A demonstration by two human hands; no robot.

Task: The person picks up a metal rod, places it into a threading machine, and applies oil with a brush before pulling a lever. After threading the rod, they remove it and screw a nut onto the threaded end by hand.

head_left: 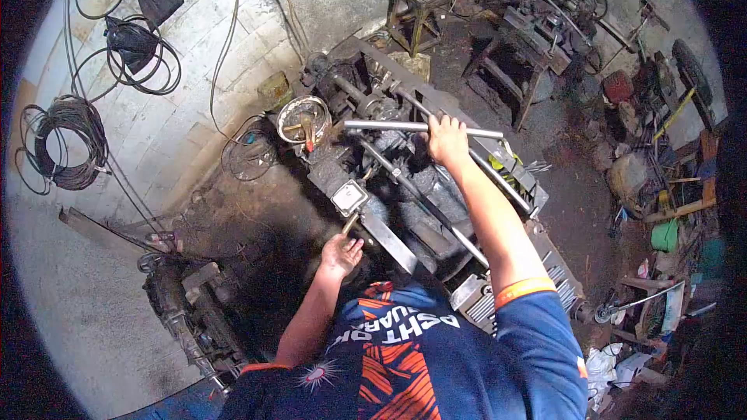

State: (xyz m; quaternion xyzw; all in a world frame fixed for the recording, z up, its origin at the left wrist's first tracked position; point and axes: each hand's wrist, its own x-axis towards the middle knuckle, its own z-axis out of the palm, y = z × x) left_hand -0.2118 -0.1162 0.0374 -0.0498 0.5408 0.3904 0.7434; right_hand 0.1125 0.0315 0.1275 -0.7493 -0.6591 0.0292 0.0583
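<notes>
My right hand [449, 140] wraps over a smooth metal bar [389, 125], holding it crosswise above a greasy machine [436, 241] that looks like a lathe. Two long rods run diagonally along the machine under my right arm, one of them a dark rod [412, 190] with a bright lower end. Lower down, my left hand [342, 255] has its fingers loosely apart beside a brass-coloured handle [351, 224]. That handle juts from below a pale square plate [348, 197]. Near the bar's left end stands a round pan [292, 126] with a brush [309, 134] in it.
Coiled black cables [66, 144] hang on the pale wall at left. A dark machine part [171, 295] lies at lower left. A metal stand [416, 19] and a second machine [537, 35] stand behind. Scrap, stones and a green roll [664, 236] crowd the right.
</notes>
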